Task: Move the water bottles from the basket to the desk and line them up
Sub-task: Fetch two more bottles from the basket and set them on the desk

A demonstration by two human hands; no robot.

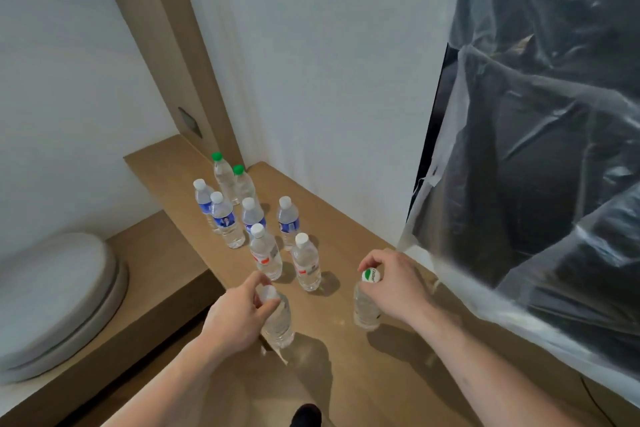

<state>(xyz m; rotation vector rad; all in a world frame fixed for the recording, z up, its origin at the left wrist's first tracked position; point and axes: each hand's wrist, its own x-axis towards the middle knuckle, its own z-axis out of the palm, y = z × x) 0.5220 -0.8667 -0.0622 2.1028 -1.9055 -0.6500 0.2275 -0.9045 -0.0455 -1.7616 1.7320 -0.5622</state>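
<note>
Several clear water bottles stand in two rough rows on the wooden desk (346,218). The two at the back have green caps (217,157); the others, such as the blue-label bottle (227,222) and the red-label bottle (306,263), have white caps. My left hand (239,312) grips the neck of a clear white-capped bottle (278,322) standing at the near end of the left row. My right hand (391,284) holds the top of a bottle with a white and green cap (366,305) at the near end of the right row. No basket is in view.
A dark screen wrapped in clear plastic film (536,166) stands along the desk's right side, close to my right hand. A grey padded seat (59,298) sits on a lower wooden ledge (156,253) at left. A white wall runs behind the desk.
</note>
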